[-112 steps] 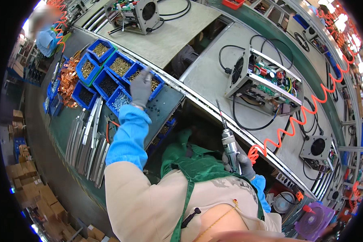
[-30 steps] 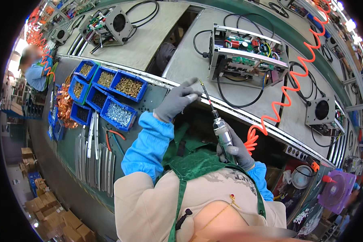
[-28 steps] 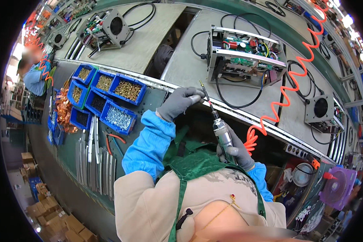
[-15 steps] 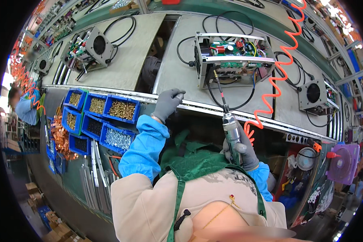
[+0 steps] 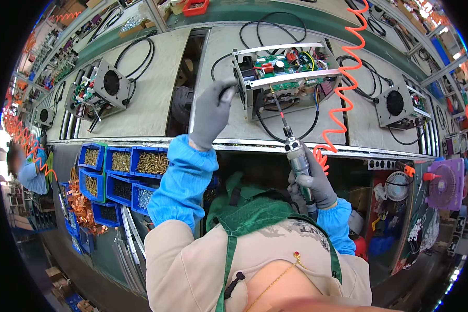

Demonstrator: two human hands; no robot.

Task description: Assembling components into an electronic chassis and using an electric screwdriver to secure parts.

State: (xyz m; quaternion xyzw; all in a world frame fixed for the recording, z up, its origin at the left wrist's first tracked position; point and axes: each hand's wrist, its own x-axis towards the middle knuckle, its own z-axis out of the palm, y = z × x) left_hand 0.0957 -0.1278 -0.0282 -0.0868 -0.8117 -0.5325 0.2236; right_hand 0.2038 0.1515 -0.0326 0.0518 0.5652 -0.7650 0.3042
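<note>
A metal-framed electronics unit (image 5: 288, 78) with a green circuit board, a fan and black cables lies on the grey work board ahead of me. My left hand (image 5: 212, 112), in a grey glove and blue sleeve, reaches up to the unit's left front corner with its fingers curled against the frame. Whether it pinches anything small is hidden. My right hand (image 5: 316, 184), also gloved, grips a grey electric screwdriver (image 5: 299, 158) upright. The long bit of the screwdriver points at the unit's front rail. An orange coiled hose (image 5: 343, 99) runs from the screwdriver up past the unit.
Blue bins of screws (image 5: 140, 162) stand low on the left beside metal rails. Two more fan units (image 5: 106, 86) (image 5: 395, 104) lie on neighbouring boards. A purple desk fan (image 5: 444, 184) is at right, and a red tray (image 5: 195, 6) at the top. A co-worker (image 5: 28, 174) sits far left.
My left hand went from the screw bins to the screwdriver bit, then forward to the unit's left corner. The screwdriver rose and its bit now points at the unit.
</note>
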